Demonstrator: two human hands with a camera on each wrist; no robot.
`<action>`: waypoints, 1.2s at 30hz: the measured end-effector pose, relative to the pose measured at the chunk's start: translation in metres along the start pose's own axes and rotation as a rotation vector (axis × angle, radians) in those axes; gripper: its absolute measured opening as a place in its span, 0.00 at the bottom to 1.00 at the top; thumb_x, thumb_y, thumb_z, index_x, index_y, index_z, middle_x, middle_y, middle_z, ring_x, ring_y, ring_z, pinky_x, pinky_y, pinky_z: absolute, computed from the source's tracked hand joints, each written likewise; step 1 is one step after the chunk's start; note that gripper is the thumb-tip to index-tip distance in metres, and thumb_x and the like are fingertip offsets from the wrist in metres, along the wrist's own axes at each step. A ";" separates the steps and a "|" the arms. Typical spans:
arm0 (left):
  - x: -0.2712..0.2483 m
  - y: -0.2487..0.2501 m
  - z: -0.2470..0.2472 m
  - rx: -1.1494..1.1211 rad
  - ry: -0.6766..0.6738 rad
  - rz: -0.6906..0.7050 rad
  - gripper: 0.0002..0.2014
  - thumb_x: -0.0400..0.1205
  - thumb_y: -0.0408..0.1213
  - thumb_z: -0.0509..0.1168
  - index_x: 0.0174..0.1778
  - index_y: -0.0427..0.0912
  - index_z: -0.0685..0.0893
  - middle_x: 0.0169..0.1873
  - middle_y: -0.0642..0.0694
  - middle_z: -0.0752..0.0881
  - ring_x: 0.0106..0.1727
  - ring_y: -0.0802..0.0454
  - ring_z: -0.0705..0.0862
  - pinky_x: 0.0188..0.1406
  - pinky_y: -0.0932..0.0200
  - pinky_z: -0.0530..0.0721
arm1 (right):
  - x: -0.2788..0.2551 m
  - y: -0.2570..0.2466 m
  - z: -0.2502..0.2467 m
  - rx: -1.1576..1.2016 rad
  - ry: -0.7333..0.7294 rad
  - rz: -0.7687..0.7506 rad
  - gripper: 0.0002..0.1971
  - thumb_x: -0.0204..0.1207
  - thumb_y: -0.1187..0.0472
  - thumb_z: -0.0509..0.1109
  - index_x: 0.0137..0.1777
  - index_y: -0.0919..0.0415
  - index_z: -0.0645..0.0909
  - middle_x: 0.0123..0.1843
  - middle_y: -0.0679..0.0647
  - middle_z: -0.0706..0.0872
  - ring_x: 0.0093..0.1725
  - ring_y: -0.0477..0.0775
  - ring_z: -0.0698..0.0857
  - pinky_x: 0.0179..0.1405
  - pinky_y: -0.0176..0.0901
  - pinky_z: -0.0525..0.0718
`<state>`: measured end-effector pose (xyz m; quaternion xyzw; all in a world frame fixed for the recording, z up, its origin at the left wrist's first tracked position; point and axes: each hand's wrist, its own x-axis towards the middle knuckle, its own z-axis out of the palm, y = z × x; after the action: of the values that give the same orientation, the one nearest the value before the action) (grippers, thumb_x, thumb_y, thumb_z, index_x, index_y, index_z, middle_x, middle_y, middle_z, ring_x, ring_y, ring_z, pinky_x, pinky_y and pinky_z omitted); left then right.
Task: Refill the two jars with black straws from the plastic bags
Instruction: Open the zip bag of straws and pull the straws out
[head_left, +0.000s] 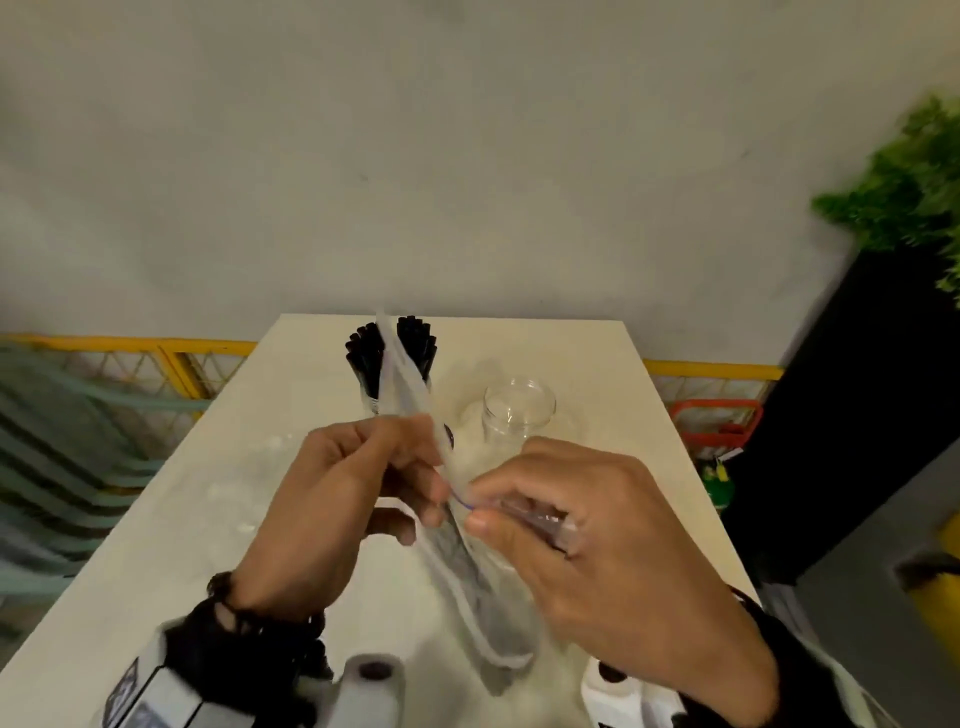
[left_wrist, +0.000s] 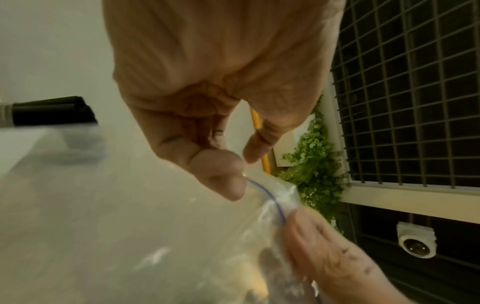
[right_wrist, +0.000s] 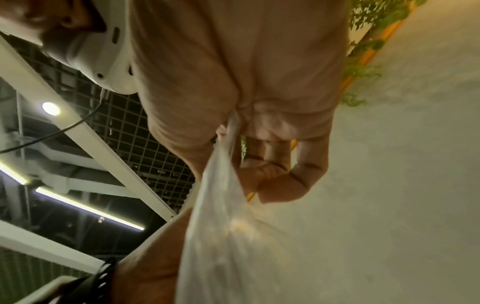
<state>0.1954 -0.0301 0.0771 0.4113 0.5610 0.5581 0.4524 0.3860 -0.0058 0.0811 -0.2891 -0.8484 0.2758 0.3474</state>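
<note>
Progress: far jar (head_left: 390, 364) on table (head_left: 597, 358) already packed with black straws; near clear jar (head_left: 518, 408) empty, to be filled. Zip-seal plastic bag (head_left: 470, 566) held above table, straws dimly visible inside. Left hand (head_left: 337, 499) pinching bag's top edge at blue seal line (head_left: 461, 500); right hand (head_left: 597, 540) pinching opposite side of same seal. Bag apparently being opened. No legible brand, label or writing anywhere.

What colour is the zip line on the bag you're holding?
Blue, on the clear plastic bag; clearest in the left wrist view.
</note>
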 end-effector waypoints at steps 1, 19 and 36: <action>-0.002 0.004 -0.002 0.020 -0.005 0.004 0.18 0.84 0.36 0.65 0.28 0.37 0.87 0.24 0.34 0.84 0.23 0.42 0.81 0.17 0.59 0.75 | -0.002 0.000 0.003 0.038 -0.008 -0.002 0.02 0.77 0.56 0.75 0.47 0.50 0.90 0.37 0.39 0.85 0.40 0.44 0.85 0.35 0.32 0.78; 0.013 -0.006 -0.026 0.003 -0.381 -0.153 0.06 0.79 0.28 0.72 0.45 0.28 0.90 0.38 0.41 0.89 0.39 0.48 0.88 0.38 0.53 0.90 | 0.026 0.010 0.026 0.331 0.091 0.417 0.25 0.68 0.37 0.73 0.42 0.62 0.85 0.37 0.60 0.88 0.31 0.60 0.92 0.35 0.48 0.87; 0.030 -0.011 -0.022 -0.092 -0.503 -0.105 0.07 0.80 0.24 0.71 0.51 0.23 0.88 0.38 0.37 0.92 0.39 0.48 0.92 0.41 0.53 0.93 | 0.018 -0.013 0.047 0.011 0.155 0.623 0.07 0.75 0.57 0.73 0.37 0.56 0.86 0.37 0.53 0.91 0.37 0.50 0.90 0.45 0.55 0.91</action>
<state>0.1671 -0.0067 0.0643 0.4863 0.4255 0.4391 0.6242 0.3356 -0.0150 0.0694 -0.5531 -0.6887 0.3506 0.3113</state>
